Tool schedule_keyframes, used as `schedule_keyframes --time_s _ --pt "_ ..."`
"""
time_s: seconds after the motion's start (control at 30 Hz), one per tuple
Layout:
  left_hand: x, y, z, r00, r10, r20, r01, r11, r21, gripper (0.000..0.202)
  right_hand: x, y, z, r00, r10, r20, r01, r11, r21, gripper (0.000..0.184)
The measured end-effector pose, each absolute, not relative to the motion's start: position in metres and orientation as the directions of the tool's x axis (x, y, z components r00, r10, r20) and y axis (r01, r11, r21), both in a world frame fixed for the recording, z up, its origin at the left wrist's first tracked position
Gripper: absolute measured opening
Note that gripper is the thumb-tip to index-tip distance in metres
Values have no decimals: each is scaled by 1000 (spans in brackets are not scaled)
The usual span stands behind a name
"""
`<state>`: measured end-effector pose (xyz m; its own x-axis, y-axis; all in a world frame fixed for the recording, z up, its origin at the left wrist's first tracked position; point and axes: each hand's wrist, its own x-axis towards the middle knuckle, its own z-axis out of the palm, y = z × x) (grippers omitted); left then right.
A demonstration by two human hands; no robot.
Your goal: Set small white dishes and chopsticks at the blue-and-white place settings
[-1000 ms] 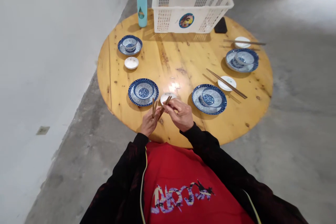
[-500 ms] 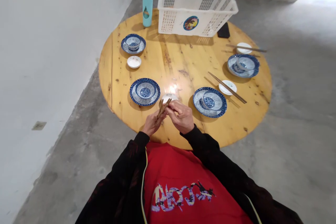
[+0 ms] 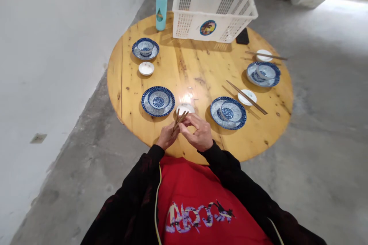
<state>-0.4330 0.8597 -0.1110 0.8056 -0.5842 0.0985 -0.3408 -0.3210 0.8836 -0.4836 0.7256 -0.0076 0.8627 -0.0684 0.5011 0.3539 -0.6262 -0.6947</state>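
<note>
Near the table's front edge, my left hand (image 3: 167, 136) is closed around several brown wooden chopsticks (image 3: 180, 118), whose tips fan out upward. My right hand (image 3: 200, 133) meets it from the right, thumb and fingers pinching at the same chopsticks; the exact grip is partly hidden. Just beyond my fingers lies a small white dish (image 3: 184, 108), partly covered. To its left is a blue-and-white plate (image 3: 145, 107) with a bowl (image 3: 158, 100) on it. A similar plate (image 3: 238, 120) with a bowl (image 3: 227, 111) sits right of my right hand.
On the round wooden table (image 3: 198, 65) stand a white plastic basket (image 3: 189, 26) and a turquoise bottle (image 3: 161, 7); a black phone (image 3: 243, 36) lies beside the basket. Chopsticks (image 3: 250, 100) rest across a small dish (image 3: 244, 101) at right. Another plate (image 3: 152, 55) is far left.
The chopstick tips have spread further apart between my hands. My right hand has shifted slightly lower, and the whole view has moved a little.
</note>
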Motion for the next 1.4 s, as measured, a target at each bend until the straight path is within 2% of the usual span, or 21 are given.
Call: schedule_keyframes --time_s 0.23,0.37,0.47,0.67,0.8,0.93,1.03,1.2,1.33,1.4 --pt "-436 858 -112 826 -547 136 -366 -337 867 37 -484 730 -9 867 -149 476 284 -637 -717 15" --pt "-437 858 -116 851 -512 115 -305 -304 902 35 -484 728 -8 863 -181 472 247 -664 -706 20" --pt "-440 859 -118 860 -505 71 -237 -272 933 37 -484 726 -8 868 -249 430 184 -643 -744 25" --pt "-445 864 -101 875 -484 -19 -153 -313 937 41 -476 719 -9 912 -371 176 48 -329 -943 27" --pt "-449 865 -88 863 -503 -48 -67 -207 976 50 -468 711 -10 918 -393 55 -5 -149 -989 25" --pt "-452 864 -82 828 -535 -166 152 -71 986 54 -464 707 -12 918 -396 -1 -39 -86 -995 26" --pt "-453 862 -82 825 -505 -252 289 -4 957 57 -464 706 -13 921 -389 -16 -47 -70 -996 28" --pt "-451 864 -82 880 -396 -263 312 64 948 52 -469 708 -1 931 -364 32 -12 -118 -993 31" --pt "-440 870 -77 952 -228 -204 251 197 948 47 -478 703 23 898 -387 209 80 -323 -943 29" --pt "-432 875 -72 968 -188 -165 210 253 944 46 -483 699 34 867 -391 310 108 -460 -882 27"
